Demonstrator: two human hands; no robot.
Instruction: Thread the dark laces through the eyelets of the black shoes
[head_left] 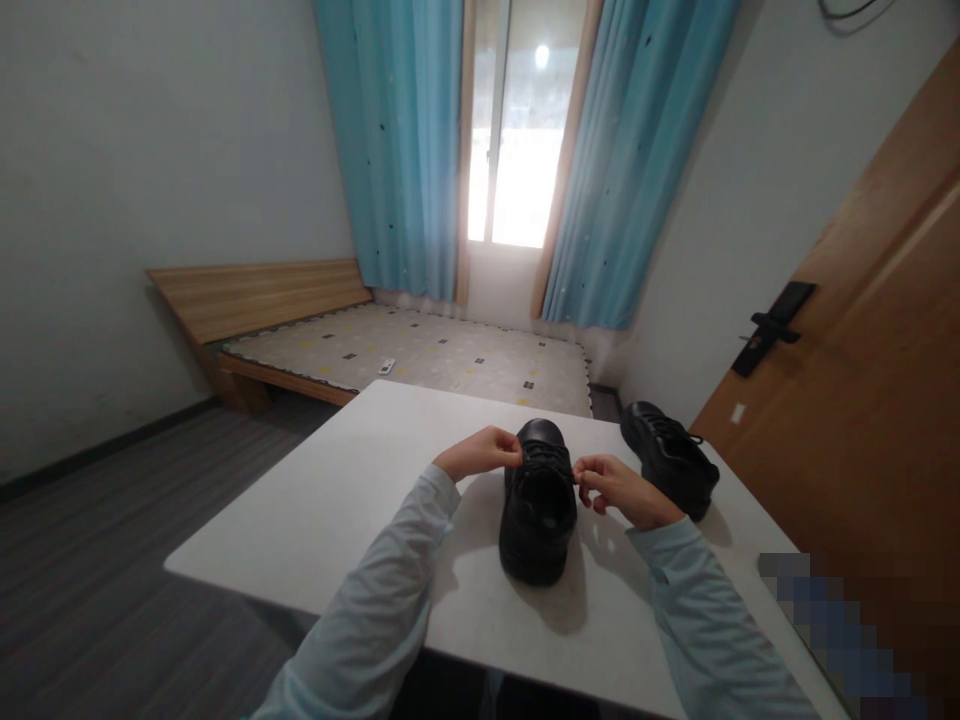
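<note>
A black lace-up shoe stands upright on the white table, its toe pointing away from me and its opening toward me. My left hand is closed in a pinch at the left side of the lacing, on the black shoelace. On the other side, my right hand pinches the lace between thumb and fingertips, close to the shoe's right edge. The lace ends are dark against the shoe and hard to make out. A second black shoe rests to the right, beyond my right hand.
Behind the table is a low bed with a patterned mattress and a small white remote on it. Blue curtains flank a bright window. At the right is a wooden door with a black handle.
</note>
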